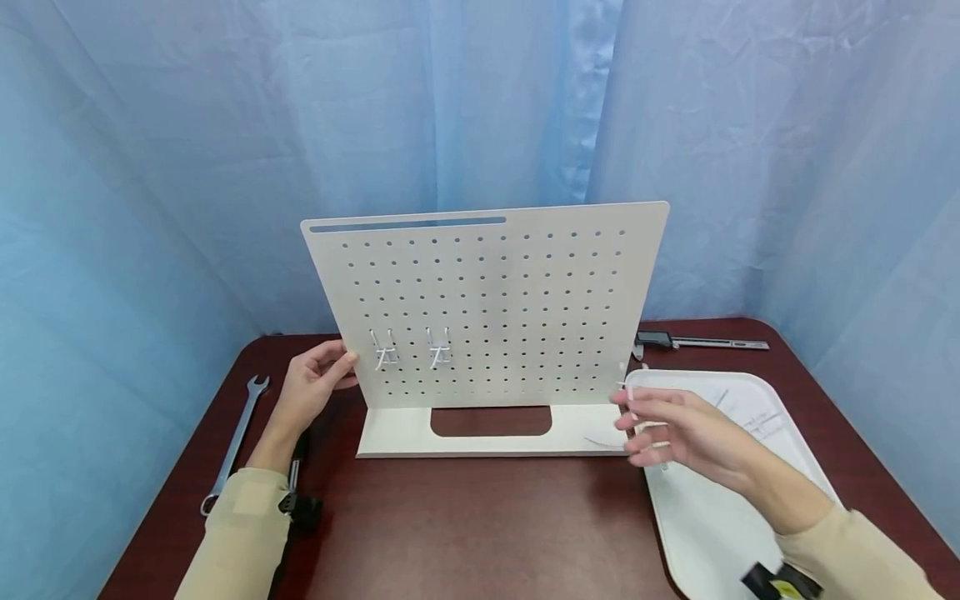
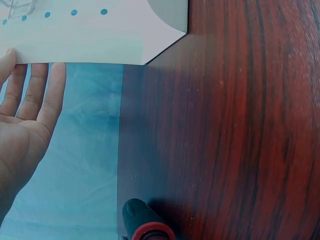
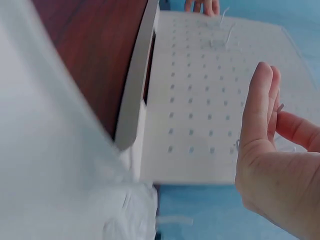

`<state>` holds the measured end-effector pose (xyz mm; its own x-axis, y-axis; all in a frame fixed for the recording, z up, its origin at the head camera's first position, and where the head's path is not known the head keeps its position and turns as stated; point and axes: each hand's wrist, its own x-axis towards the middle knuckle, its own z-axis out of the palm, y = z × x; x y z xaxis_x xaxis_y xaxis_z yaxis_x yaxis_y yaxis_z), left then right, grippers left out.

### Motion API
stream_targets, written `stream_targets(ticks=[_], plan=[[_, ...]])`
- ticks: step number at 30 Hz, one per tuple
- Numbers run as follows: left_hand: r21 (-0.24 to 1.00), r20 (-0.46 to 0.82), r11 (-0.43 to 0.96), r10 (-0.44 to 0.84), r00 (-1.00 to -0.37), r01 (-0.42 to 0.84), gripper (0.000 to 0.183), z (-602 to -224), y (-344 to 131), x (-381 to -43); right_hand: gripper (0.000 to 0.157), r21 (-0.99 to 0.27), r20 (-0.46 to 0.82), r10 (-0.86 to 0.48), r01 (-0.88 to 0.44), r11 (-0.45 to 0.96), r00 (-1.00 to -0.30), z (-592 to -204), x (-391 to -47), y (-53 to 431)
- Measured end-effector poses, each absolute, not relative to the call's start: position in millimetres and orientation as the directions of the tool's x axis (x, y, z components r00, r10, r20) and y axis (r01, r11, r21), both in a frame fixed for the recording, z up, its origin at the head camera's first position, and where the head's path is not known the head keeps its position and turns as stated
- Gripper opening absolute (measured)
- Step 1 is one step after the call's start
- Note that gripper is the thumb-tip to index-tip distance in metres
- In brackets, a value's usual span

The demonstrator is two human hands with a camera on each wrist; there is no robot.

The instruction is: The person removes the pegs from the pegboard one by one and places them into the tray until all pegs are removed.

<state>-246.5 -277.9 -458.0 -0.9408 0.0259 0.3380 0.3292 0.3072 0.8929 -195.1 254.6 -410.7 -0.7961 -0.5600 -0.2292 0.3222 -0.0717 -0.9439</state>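
Observation:
A white pegboard (image 1: 480, 304) on a flat base stands upright in the middle of the table. Its left edge is pinched by my left hand (image 1: 318, 383), thumb on the front and fingers behind, as the left wrist view (image 2: 30, 107) also shows. Two white wire hooks, one (image 1: 386, 353) further left and another (image 1: 440, 353) beside it, hang low on the board's left side. Near the lower right corner, my right hand (image 1: 686, 433) holds a small white hook (image 3: 281, 107) between thumb and fingers; most of it is hidden by the fingers.
A white tray (image 1: 720, 525) with several thin hooks (image 1: 761, 423) lies at the right, partly under my right arm. Behind it is a digital caliper (image 1: 712, 342). A wrench (image 1: 242, 433) lies at the left, and a dark handle with a red ring (image 2: 142, 217) near my left wrist.

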Motion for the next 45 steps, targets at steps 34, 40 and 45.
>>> stream_targets(ticks=[34,40,45], plan=[[0.893,0.336,0.311,0.02,-0.941,0.326,0.029,-456,-277,-244,0.054,-0.666,-0.384,-0.721,0.714,-0.217,-0.577,-473,-150,411],[0.892,0.339,0.313,0.017,-0.941,0.327,0.029,-456,-276,-245,0.057,-0.629,-0.347,-0.756,0.736,-0.251,-0.555,-477,-151,412],[0.893,0.337,0.311,0.017,-0.941,0.326,0.029,-457,-277,-245,0.06,-0.599,-0.306,-0.787,0.751,-0.279,-0.536,-478,-152,412]])
